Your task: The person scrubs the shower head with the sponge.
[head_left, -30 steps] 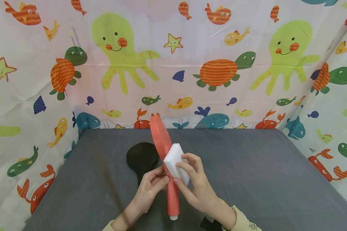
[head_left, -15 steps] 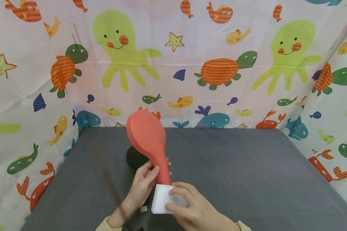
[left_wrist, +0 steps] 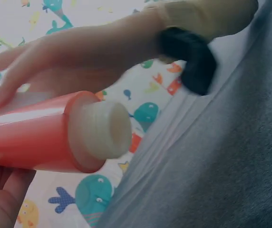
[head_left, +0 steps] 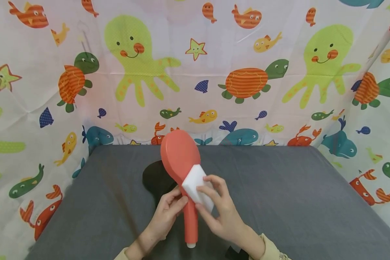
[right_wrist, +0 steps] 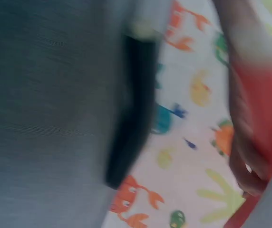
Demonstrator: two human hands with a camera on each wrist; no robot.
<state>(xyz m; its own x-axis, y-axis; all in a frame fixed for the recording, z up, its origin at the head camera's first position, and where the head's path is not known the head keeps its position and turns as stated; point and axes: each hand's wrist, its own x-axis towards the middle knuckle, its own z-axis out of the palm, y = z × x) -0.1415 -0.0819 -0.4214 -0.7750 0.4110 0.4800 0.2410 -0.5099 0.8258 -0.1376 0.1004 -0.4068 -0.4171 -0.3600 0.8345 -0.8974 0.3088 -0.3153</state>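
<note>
A coral-red handheld shower head [head_left: 180, 153] is held up at a slant over the table, its round head at the top. At its lower end a pale threaded connector [left_wrist: 102, 129] shows in the left wrist view. My left hand [head_left: 165, 209] grips the shower head's neck between thumb and fingers. With my right hand [head_left: 225, 211] I hold a white sponge [head_left: 195, 182] against the neck, just below the round head. Behind them, a black handheld shower head [head_left: 157, 178] lies on the table, partly hidden by the red one and my left hand.
The table wears a grey cloth [head_left: 279, 195]. A white curtain [head_left: 195, 83] printed with sea animals hangs at the back and both sides. A black strap [left_wrist: 188, 59] sits at my right wrist.
The sponge went down to the handle's lower end half a second ago and is back up at the neck. The red shower head turned its broad side round, rose, then lowered.
</note>
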